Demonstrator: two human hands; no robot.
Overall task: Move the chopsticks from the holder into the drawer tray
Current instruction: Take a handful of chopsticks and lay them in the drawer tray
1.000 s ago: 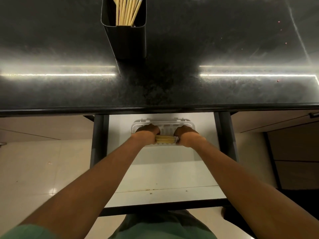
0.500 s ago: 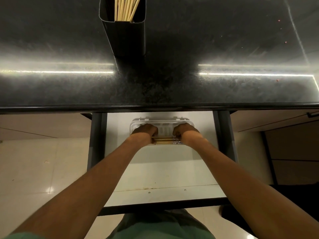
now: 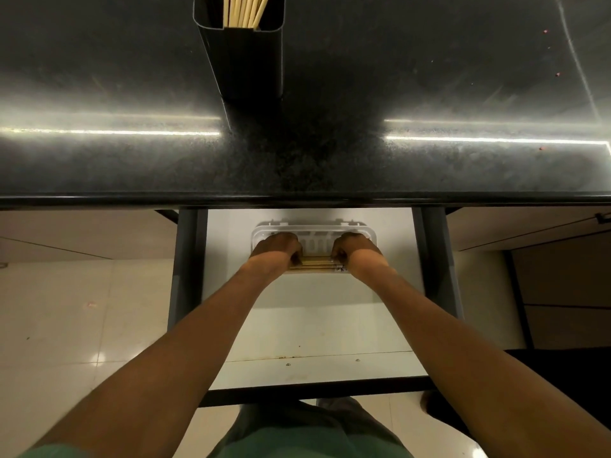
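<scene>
Left hand and right hand still grip the chopsticks, now lowered into tray; more remain in holder.

No readable text anywhere in this one, no brands or numbers. The closest thing is a small dark mark at the right end of the chopsticks, just beside the right hand. Could be print, but it's too tiny and blurry to make out.
</scene>
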